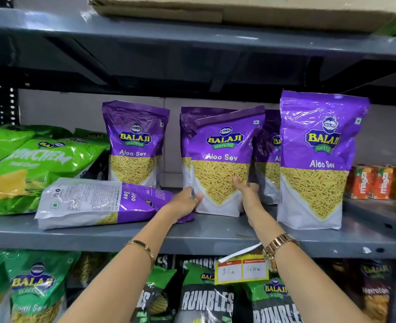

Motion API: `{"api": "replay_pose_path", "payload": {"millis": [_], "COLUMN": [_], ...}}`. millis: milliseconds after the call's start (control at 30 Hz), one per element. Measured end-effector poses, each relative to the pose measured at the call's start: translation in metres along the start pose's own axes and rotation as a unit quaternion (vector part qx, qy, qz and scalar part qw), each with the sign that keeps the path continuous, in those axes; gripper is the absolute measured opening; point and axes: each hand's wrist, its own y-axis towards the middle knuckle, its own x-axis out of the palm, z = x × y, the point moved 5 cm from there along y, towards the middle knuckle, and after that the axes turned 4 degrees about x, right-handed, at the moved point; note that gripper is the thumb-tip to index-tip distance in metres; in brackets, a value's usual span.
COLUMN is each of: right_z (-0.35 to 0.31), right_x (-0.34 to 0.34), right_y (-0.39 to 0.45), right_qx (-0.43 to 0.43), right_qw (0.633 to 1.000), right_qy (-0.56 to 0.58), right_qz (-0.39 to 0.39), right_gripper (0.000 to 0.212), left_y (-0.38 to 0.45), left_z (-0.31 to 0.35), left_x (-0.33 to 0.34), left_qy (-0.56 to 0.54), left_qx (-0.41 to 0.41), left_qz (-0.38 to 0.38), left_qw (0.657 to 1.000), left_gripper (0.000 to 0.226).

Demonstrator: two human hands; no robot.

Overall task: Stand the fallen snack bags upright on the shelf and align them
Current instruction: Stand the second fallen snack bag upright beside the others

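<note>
Purple Aloo Sev bags stand on the grey middle shelf (pixel 215 231). Both hands hold the middle bag (pixel 222 164) low down; it stands slightly tilted to the left. My left hand (pixel 185 201) grips its lower left edge, and my right hand (pixel 247 190) presses its lower right side. Behind it stands another purple bag (pixel 192 117), mostly hidden. An upright bag (pixel 135 143) is at the left rear, and a big upright bag (pixel 318 159) at the right front, with one more (pixel 267 157) behind it. One purple bag (pixel 99 201) lies flat, back side up, at the left front.
Green snack bags (pixel 29 169) lie piled at the shelf's left end. Orange juice cartons (pixel 374 183) stand at the right rear. A cardboard box (pixel 250 10) rests on the upper shelf. A price tag (pixel 242 269) hangs from the shelf edge, above green bags on the lower shelf (pixel 206 297).
</note>
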Motion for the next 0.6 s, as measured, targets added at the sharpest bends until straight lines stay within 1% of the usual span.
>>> {"api": "replay_pose_path", "payload": {"millis": [33, 67, 100, 167, 233, 333, 400, 467, 533, 600], "right_z": [0.0, 0.0, -0.001, -0.004, -0.007, -0.013, -0.015, -0.016, -0.016, -0.017], "right_x": [0.001, 0.002, 0.003, 0.004, 0.004, 0.002, 0.0, -0.002, -0.006, -0.011], "right_y": [0.0, -0.001, -0.002, -0.006, -0.01, -0.018, -0.024, -0.03, -0.038, -0.045], "right_qx": [-0.005, -0.006, -0.007, -0.007, -0.007, -0.008, -0.008, -0.005, -0.002, -0.001], "right_qw": [1.0, 1.0, 0.999, 0.999, 0.999, 0.998, 0.997, 0.996, 0.994, 0.993], "right_qy": [0.006, 0.008, 0.008, 0.008, 0.006, 0.004, -0.018, -0.036, -0.047, -0.046], "right_qz": [-0.011, -0.022, -0.032, -0.044, -0.048, -0.059, -0.074, -0.087, -0.097, -0.105], "right_gripper": [0.036, 0.034, 0.034, 0.043, 0.046, 0.047, 0.05, 0.051, 0.051, 0.051], "left_y": [0.0, -0.001, -0.002, -0.006, -0.011, -0.023, -0.03, -0.037, -0.045, -0.054], "left_z": [0.0, 0.0, 0.0, 0.001, 0.003, 0.011, 0.018, 0.023, 0.026, 0.027], "left_x": [0.0, 0.0, 0.001, 0.001, 0.0, -0.003, -0.005, -0.006, -0.007, -0.008], "left_qy": [0.003, 0.003, 0.007, 0.03, 0.059, 0.161, 0.247, 0.3, 0.308, 0.29], "left_qx": [0.001, -0.001, 0.003, 0.008, 0.017, 0.036, 0.057, 0.075, 0.089, 0.103], "left_qz": [0.003, 0.01, 0.023, 0.054, 0.074, 0.096, 0.113, 0.128, 0.141, 0.154], "left_qw": [1.0, 1.0, 1.0, 0.998, 0.995, 0.982, 0.961, 0.942, 0.937, 0.939], "left_gripper": [0.044, 0.044, 0.04, 0.032, 0.035, 0.044, 0.046, 0.047, 0.046, 0.043]}}
